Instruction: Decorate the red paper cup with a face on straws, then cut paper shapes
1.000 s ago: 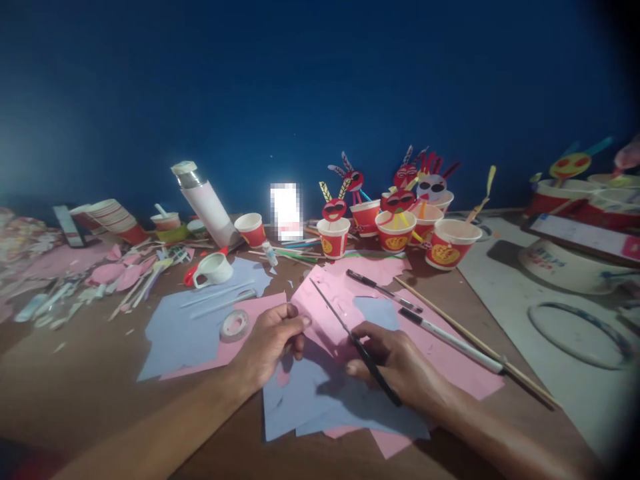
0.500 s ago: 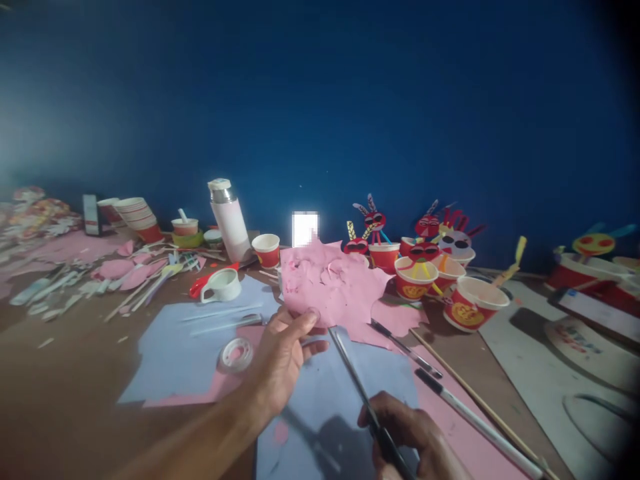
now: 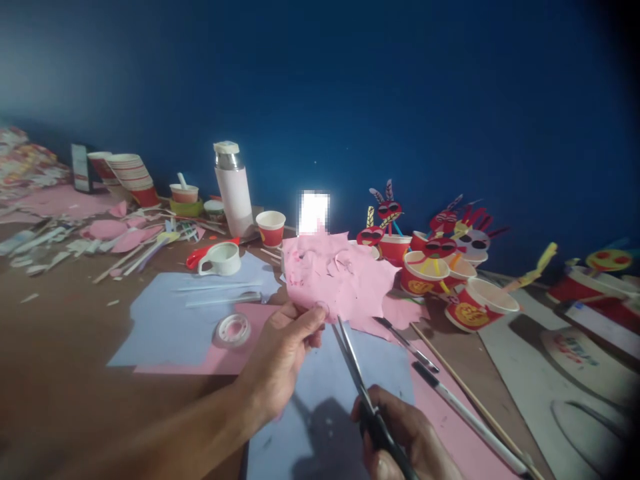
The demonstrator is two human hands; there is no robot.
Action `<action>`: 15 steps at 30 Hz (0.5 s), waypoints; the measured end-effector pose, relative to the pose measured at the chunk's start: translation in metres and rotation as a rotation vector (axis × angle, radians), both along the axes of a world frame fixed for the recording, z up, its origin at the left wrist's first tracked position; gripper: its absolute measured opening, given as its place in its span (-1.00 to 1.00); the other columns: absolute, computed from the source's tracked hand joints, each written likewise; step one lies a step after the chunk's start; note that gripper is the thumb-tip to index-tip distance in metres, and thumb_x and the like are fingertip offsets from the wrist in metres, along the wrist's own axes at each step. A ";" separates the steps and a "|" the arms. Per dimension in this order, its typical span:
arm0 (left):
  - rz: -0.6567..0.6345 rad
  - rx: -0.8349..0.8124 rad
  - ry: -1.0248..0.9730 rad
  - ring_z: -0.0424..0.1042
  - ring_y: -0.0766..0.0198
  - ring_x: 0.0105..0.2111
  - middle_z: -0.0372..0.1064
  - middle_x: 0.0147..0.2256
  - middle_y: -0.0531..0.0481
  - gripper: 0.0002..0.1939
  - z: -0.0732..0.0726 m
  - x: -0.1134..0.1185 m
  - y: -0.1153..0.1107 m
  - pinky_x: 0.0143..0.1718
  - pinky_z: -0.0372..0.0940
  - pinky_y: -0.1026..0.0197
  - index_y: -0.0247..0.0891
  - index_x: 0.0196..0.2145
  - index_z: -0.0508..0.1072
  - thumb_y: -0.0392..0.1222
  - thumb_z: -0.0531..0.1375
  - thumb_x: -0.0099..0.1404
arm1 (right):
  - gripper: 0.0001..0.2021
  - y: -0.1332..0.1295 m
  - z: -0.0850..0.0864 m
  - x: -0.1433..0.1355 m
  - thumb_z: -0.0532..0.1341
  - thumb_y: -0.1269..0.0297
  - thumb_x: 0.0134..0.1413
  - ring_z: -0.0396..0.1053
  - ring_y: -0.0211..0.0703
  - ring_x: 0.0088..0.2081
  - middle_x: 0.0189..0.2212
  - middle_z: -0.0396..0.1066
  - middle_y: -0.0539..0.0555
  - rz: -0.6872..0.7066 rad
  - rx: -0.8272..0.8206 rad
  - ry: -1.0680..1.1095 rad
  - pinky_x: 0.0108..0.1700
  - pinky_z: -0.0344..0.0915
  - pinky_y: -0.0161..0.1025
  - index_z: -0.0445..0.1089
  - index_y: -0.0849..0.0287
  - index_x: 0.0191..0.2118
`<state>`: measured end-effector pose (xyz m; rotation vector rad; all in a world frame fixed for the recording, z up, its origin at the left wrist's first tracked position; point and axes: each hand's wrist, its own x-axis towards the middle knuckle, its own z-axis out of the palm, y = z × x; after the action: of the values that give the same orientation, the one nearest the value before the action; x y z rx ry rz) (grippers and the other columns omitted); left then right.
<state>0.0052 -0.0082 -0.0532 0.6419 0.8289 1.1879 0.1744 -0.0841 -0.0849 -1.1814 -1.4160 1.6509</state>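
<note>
My left hand point(image 3: 285, 347) pinches the lower edge of a jagged pink paper sheet point(image 3: 345, 280) between thumb and fingers. That sheet is creased and has cut or torn edges. In my right hand point(image 3: 400, 433) is a pair of scissors point(image 3: 357, 373) with black handles, its slim blades slightly parted. The blade tips point up at the bottom edge of the pink sheet, close to my left thumb; whether they touch it I cannot tell. Blue paper point(image 3: 345, 373) lies on the table under both hands.
A roll of tape point(image 3: 233, 330) lies on paper at left, with a white cup-shaped lid point(image 3: 220, 259) behind. A thermos point(image 3: 234, 193) and a paper cup point(image 3: 271, 229) stand at the back. Decorated cups point(image 3: 425, 272), pens point(image 3: 465, 413) and a thin stick point(image 3: 470, 393) are at right.
The scissors' blades have parted a little and their tips now sit slightly farther right. My left fingers have curled in under the pink sheet. The camera view has tilted slightly.
</note>
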 end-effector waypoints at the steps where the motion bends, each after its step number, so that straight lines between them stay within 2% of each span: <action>1: -0.015 -0.010 0.017 0.21 0.39 -0.48 0.27 -0.52 0.08 -0.82 -0.002 0.001 -0.002 -0.40 0.11 0.27 -0.30 -0.48 0.36 -0.17 0.28 0.08 | -0.44 0.000 0.000 0.000 0.20 -0.25 -0.19 -0.07 -0.37 -0.60 -0.64 0.08 -0.11 0.015 -0.010 0.025 -0.59 -0.11 -0.39 0.20 0.19 -0.28; 6: -0.092 -0.045 0.083 0.22 0.37 -0.52 0.29 -0.56 0.08 -0.82 -0.003 0.007 -0.012 -0.42 0.09 0.26 -0.30 -0.49 0.37 -0.14 0.26 0.07 | -0.45 -0.001 0.001 0.002 0.24 -0.20 -0.20 0.02 -0.34 -0.58 -0.62 0.13 -0.09 0.032 -0.034 0.052 -0.55 -0.01 -0.37 0.18 0.19 -0.27; 15: -0.117 -0.084 0.122 0.28 0.33 -0.51 0.35 -0.55 0.04 -0.82 -0.004 0.009 -0.017 -0.41 0.14 0.24 -0.30 -0.49 0.39 -0.13 0.26 0.05 | -0.47 -0.004 0.004 -0.001 0.24 -0.18 -0.19 0.03 -0.34 -0.57 -0.62 0.15 -0.08 0.000 -0.033 0.052 -0.55 -0.03 -0.37 0.20 0.20 -0.29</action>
<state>0.0143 -0.0257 -0.0570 0.6894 0.9270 1.0108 0.1738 -0.0883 -0.0806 -1.1486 -1.3615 1.6993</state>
